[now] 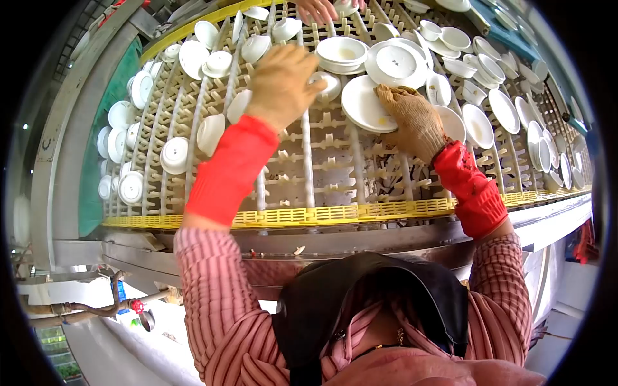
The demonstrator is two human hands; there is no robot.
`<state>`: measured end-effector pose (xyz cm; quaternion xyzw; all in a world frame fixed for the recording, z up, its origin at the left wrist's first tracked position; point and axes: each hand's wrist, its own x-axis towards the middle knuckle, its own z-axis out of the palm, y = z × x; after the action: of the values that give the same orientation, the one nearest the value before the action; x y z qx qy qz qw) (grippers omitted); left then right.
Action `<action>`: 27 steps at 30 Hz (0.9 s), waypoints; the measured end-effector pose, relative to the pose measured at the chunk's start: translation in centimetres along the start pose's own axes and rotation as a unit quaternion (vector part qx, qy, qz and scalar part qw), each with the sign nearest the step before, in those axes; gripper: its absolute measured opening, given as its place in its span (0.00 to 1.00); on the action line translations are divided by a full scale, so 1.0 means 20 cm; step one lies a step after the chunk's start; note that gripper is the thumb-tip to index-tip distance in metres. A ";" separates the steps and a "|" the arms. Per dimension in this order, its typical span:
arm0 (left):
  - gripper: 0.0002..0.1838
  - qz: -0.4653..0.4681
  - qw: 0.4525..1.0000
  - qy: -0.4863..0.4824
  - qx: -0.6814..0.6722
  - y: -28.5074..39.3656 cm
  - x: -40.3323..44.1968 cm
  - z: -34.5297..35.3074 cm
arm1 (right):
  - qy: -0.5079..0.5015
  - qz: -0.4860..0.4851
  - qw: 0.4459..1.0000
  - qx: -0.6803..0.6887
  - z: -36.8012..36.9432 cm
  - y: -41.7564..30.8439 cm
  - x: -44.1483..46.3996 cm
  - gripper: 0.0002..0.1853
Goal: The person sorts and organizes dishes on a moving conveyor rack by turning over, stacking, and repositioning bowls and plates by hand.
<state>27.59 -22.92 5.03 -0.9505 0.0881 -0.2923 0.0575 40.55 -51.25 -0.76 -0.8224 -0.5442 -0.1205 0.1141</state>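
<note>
My left hand (283, 87), in a tan work glove with a red sleeve cuff, is over the belt with its fingers apart, slightly blurred. Its thumb is beside a small white bowl (330, 86), and I cannot tell whether they touch. My right hand (412, 119), in a dirtier brown glove, grips the right rim of a white plate (362, 103) with yellowish food spots. Its thumb is hidden. Just behind that plate are stacked white plates (412, 63) and a stack of white bowls (341, 50).
A pegged conveyor belt (331, 157) with a yellow front edge (322, 215) spans the view. White dishes stand between its pegs at left, and many bowls and plates (504, 110) crowd the right. Another person's hand (315, 9) is at the far edge. A metal rail (360, 241) runs in front.
</note>
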 end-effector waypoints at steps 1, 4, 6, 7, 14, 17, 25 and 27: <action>0.23 0.019 1.000 0.004 0.017 0.02 0.10 0.10 | -0.034 0.024 0.999 -0.004 -0.04 -0.04 0.01 0.41; 0.30 -0.038 0.973 -0.174 0.146 0.06 0.33 0.39 | 0.017 -0.022 0.998 -0.051 0.04 -0.02 -0.01 0.38; 0.30 -0.112 0.962 -0.187 0.167 0.08 0.35 0.52 | 0.023 -0.050 0.996 -0.067 0.04 -0.02 0.00 0.36; 0.29 -0.139 0.950 -0.235 0.154 0.04 0.39 0.55 | -0.012 -0.040 0.997 -0.063 -0.01 -0.04 -0.01 0.35; 0.34 -0.387 0.815 -0.151 -0.404 -0.08 0.03 0.22 | -0.025 0.003 1.000 0.016 -0.13 -0.11 -0.12 0.19; 0.52 -0.398 0.742 -0.176 -0.510 0.14 -0.19 -0.03 | -0.056 0.040 0.992 0.102 -0.29 -0.21 -0.11 0.15; 0.27 -0.387 0.671 -0.081 -0.627 0.37 -0.57 -0.11 | -0.148 -0.173 0.973 0.049 -0.20 -0.69 -0.01 0.32; 0.24 -0.535 0.631 -0.084 -0.556 0.42 -0.54 -0.36 | -0.057 -0.245 0.955 0.156 -0.23 -0.60 0.04 0.38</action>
<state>13.66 -29.32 3.73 -0.7031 -0.2954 -0.0861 -0.6411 29.45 -47.52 4.56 -0.6413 -0.7464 -0.0114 0.1773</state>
